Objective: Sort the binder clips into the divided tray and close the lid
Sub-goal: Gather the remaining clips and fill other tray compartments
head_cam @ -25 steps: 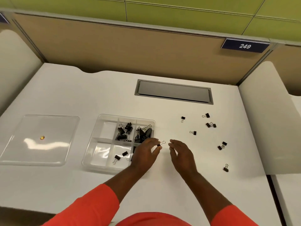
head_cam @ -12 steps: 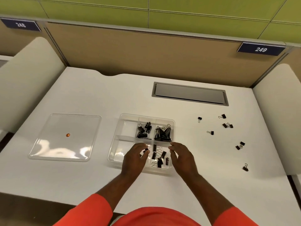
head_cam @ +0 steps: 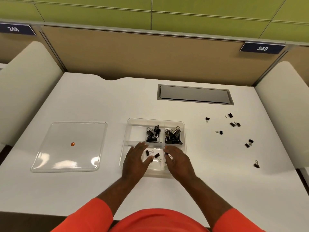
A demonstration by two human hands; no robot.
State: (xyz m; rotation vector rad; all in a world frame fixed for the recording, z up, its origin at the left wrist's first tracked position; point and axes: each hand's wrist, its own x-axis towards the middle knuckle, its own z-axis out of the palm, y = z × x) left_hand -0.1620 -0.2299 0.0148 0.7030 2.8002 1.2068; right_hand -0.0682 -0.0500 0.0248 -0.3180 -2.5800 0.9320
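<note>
head view: we're partway through sorting, loose clips left and the lid off.

our left hand [head_cam: 136, 160] is spread open and holding nothing over the near side of the divided tray [head_cam: 124, 156]; whether our right hand [head_cam: 178, 160] grips anything we can't tell. 2 back compartments hold clips, a few sit in front, 8 or so loose clips [head_cam: 235, 124] wait well off to the right, and the lid [head_cam: 70, 146] lies apart on the left. 0.5 s ago the left fingers pinched a clip, now it's dropped in.

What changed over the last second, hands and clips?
The left hand carried a small clip from right of the tray over its near middle compartment and let go; it is open now. The right hand followed. The lid and loose clips stayed put.
</note>
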